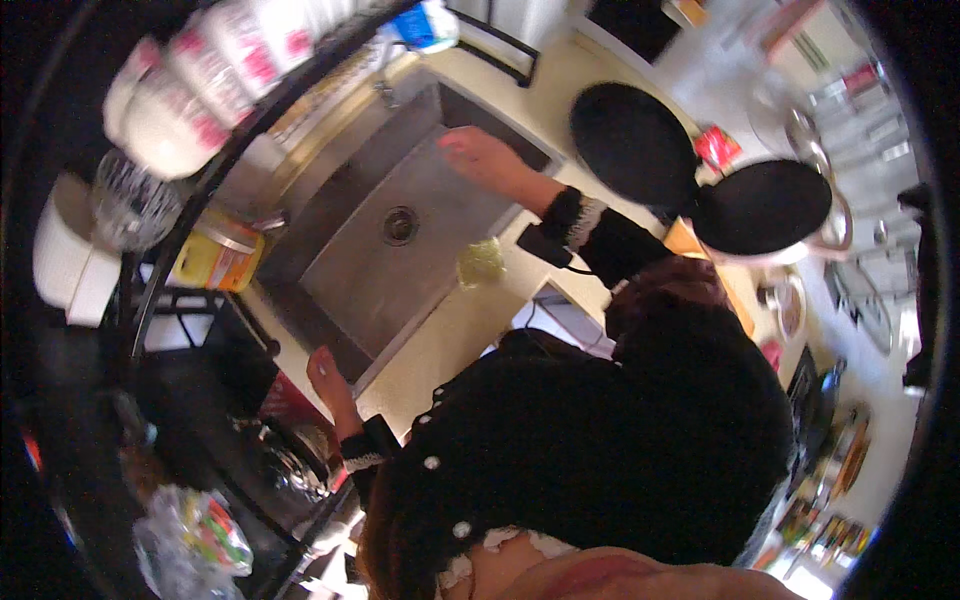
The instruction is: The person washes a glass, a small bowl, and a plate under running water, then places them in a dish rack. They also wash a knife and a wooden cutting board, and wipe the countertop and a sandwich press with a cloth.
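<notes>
A rectangular grey metal sink (352, 270) is set into the pale countertop (435, 345) in front of me, with a round drain (400, 226) in its floor. My right hand (480, 159) hovers over the sink's right part, its fingers bent and blurred. No object shows in it. At the sink's near left corner is my left hand (330, 382), seen edge-on, so its grip is unclear. A crumpled yellow-green item (481, 263), perhaps a scouring pad, lies on the near rim between the hands. The faucet (385, 90) stands at the far edge.
Stacked white bowls with pink patterns (195, 97) and a glass bowl (135, 199) sit on a black rack (217, 172) at left. A yellow package (221, 251) stands below. Two black round pans (634, 142) (765, 206) are at right. A plastic bag (195, 540) lies lower left.
</notes>
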Available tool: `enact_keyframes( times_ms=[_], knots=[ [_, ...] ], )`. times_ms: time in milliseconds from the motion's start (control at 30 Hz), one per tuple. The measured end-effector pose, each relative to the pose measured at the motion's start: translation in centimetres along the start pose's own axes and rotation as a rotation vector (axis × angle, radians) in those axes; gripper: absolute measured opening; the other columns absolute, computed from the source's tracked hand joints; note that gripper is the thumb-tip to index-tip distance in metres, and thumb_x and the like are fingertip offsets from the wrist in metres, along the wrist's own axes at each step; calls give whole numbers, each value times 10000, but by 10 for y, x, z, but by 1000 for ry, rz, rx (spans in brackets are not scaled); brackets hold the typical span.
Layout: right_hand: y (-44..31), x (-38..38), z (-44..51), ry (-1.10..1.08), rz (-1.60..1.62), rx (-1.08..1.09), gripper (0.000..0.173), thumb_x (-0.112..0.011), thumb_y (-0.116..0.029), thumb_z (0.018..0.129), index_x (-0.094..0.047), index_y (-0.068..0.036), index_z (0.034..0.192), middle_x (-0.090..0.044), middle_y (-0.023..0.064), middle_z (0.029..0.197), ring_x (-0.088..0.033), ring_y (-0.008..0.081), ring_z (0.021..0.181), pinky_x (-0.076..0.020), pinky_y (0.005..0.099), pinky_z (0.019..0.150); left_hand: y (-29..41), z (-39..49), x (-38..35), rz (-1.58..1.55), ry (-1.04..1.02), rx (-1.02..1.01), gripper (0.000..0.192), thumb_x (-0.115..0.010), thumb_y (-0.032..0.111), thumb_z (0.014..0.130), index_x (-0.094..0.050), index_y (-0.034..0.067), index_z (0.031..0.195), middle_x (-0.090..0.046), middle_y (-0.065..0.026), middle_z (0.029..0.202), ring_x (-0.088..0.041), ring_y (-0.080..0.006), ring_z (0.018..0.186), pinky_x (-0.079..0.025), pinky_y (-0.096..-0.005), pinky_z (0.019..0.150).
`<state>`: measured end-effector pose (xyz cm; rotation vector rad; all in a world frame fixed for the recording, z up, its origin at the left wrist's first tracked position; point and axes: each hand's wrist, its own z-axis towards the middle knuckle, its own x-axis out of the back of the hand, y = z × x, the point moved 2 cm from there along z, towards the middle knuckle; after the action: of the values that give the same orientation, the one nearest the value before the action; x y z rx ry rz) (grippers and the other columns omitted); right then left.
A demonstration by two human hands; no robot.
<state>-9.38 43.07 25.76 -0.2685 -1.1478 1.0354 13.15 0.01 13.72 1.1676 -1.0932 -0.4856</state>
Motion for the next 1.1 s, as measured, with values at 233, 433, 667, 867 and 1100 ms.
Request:
enact_keyframes(
  times_ms=[233,433,667,867,1100],
  knots=[
    [-42,-21,-112,-53,55,-160,292,-561,-187,864,-549,-58,1125,-510,137,1237,-496,299,1137,-406,372,958,17,8,-1,68,-135,60,332,-511,219,931,-546,-41,1136,-573,-121,1118,-524,-210,1040,-406,-318,931],
    [-66,30,-219,-30,49,-484,279,-529,-170,870,-545,-66,1129,-509,123,1252,-502,300,1136,-417,387,953,69,27,-63,158,-339,-33,329,-497,217,934,-547,-34,1140,-570,-123,1129,-529,-221,1046,-400,-337,933],
    [-91,73,-342,143,-137,-855,276,-530,-148,855,-556,-75,1120,-564,123,1146,-562,289,1040,-449,391,903,104,31,-136,71,-596,-90,359,-502,269,938,-540,-23,1143,-567,-110,1133,-511,-204,1056,-380,-323,939],
    [-144,83,-470,333,-320,-1133,304,-544,-163,820,-561,-99,1117,-557,152,1151,-548,361,1028,-450,429,894,109,8,-183,45,-753,-163,369,-507,259,930,-533,-26,1163,-566,-109,1139,-517,-205,1060,-387,-307,936],
    [-139,154,-627,561,-1109,-1298,508,-532,27,624,-525,-35,1128,-551,187,1066,-494,370,1049,-355,463,919,122,-9,-206,73,-688,-229,305,-529,205,917,-583,-25,1109,-587,-113,1110,-536,-200,1038,-405,-317,918]
  ],
)
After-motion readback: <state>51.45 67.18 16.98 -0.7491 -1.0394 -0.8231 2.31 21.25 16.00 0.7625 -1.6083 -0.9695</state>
